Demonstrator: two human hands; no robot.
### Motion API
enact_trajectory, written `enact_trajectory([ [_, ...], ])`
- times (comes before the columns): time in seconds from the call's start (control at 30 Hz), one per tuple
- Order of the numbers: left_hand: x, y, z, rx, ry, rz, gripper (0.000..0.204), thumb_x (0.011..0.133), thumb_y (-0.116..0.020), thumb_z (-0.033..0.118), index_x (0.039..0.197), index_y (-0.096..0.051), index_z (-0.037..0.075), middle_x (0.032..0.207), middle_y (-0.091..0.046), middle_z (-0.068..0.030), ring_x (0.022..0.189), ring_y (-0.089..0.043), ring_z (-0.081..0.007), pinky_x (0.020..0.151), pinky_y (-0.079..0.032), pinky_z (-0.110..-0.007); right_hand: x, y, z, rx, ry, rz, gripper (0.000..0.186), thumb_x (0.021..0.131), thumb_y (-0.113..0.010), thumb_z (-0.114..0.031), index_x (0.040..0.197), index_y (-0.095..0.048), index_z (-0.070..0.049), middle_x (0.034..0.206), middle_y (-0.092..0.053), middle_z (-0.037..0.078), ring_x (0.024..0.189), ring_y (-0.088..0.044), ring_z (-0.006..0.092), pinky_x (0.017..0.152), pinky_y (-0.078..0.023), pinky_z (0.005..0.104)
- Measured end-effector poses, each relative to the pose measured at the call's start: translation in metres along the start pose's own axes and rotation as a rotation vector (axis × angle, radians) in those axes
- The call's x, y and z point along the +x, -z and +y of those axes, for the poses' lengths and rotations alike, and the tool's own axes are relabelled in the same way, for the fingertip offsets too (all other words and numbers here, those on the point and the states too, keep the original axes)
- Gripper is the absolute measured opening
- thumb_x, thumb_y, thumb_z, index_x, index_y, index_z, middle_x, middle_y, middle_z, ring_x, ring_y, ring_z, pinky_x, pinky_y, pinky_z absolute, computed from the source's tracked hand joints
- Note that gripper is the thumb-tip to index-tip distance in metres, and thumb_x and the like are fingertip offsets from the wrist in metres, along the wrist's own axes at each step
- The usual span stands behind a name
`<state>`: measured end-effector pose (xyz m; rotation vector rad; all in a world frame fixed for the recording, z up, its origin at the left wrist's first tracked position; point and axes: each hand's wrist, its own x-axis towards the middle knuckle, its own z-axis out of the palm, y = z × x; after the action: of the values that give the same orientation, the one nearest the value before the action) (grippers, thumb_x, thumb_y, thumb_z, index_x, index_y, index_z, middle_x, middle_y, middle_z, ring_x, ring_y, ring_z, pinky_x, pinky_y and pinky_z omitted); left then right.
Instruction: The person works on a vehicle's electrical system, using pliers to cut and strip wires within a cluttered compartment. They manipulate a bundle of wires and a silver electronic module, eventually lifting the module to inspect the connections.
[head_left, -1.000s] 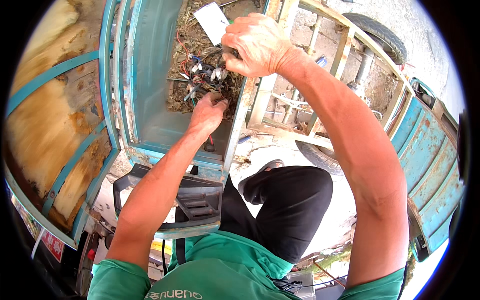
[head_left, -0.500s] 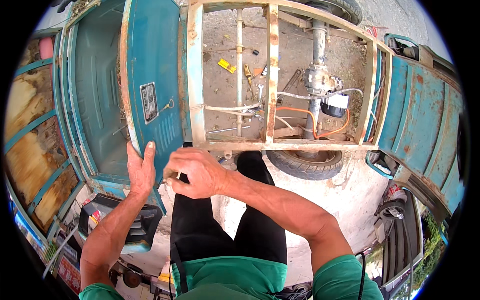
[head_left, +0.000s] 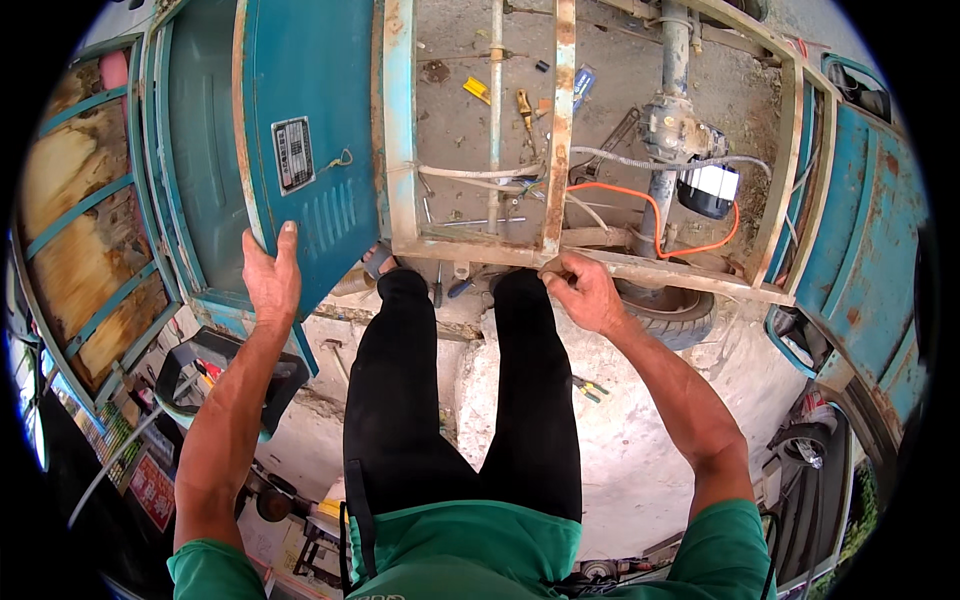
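My left hand [head_left: 271, 282] grips the rusty-edged side of a teal sheet-metal panel [head_left: 310, 120], which bears a label plate, louvres and a small loop. This panel covers much of the teal compartment [head_left: 200, 150] behind it. My right hand [head_left: 586, 294] has its fingers curled at the lower rail of a rusty cream metal frame [head_left: 686, 280], beside my right knee. Inside the frame's outline, an axle with a gear housing [head_left: 675, 130], a pale hose and an orange cable [head_left: 655, 215] show.
Tools lie on the dirt, among them a yellow-handled one [head_left: 524, 110]; pliers [head_left: 590, 388] lie below the frame. A tyre [head_left: 665, 325] is under my right hand. A rusty teal body panel [head_left: 860, 260] stands right, a wood-lined box [head_left: 80, 200] left, a black plastic part [head_left: 195, 355] lower left.
The teal panel now hides the wiring seen a second ago. My right hand has moved from the compartment down and rightward to the frame rail; my left hand has moved to the panel's edge.
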<state>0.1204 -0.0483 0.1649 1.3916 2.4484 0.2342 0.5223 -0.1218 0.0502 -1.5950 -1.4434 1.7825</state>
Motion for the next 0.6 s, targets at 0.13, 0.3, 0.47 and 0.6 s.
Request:
enact_trajectory([
  [0.13,0.0,-0.001,0.007,-0.011,0.06,-0.029,0.056,0.095,-0.065,0.045,0.119,-0.057,-0.005,0.105,-0.067,-0.0203,0.097,-0.064,-0.0322,0.09,-0.049,-0.042,0.022,-0.005,0.0,-0.037,-0.049,-0.021,0.027,0.093,-0.064,-0.023,0.096,-0.066,0.004,0.079,-0.068,0.016,0.071,-0.062,0.0205,0.067,-0.051,0.0365],
  [0.3,0.002,-0.006,0.001,0.043,0.025,0.004,0.063,0.094,-0.064,0.048,0.123,-0.055,-0.007,0.104,-0.069,-0.0257,0.098,-0.068,-0.0396,0.09,-0.05,-0.045,0.037,-0.013,0.01,-0.093,-0.092,-0.064,0.031,0.09,-0.064,-0.025,0.09,-0.063,0.007,0.078,-0.065,0.026,0.074,-0.064,0.0412,0.071,-0.051,0.0447],
  [0.47,0.001,-0.01,-0.016,0.073,-0.001,0.018,0.067,0.093,-0.062,0.055,0.126,-0.056,-0.003,0.109,-0.066,-0.0229,0.101,-0.064,-0.0376,0.091,-0.048,-0.049,0.015,-0.03,0.021,-0.033,0.052,-0.126,0.03,0.09,-0.065,-0.025,0.089,-0.063,0.005,0.081,-0.064,0.024,0.072,-0.063,0.0382,0.068,-0.05,0.0453],
  [0.6,0.001,-0.011,-0.014,0.07,-0.039,0.026,0.064,0.095,-0.061,0.053,0.123,-0.059,-0.004,0.11,-0.066,-0.0204,0.098,-0.062,-0.0301,0.092,-0.047,-0.043,-0.046,-0.036,0.019,0.216,0.135,-0.202,0.01,0.089,-0.063,-0.007,0.094,-0.067,0.001,0.083,-0.066,0.012,0.072,-0.066,0.0233,0.067,-0.053,0.0351],
])
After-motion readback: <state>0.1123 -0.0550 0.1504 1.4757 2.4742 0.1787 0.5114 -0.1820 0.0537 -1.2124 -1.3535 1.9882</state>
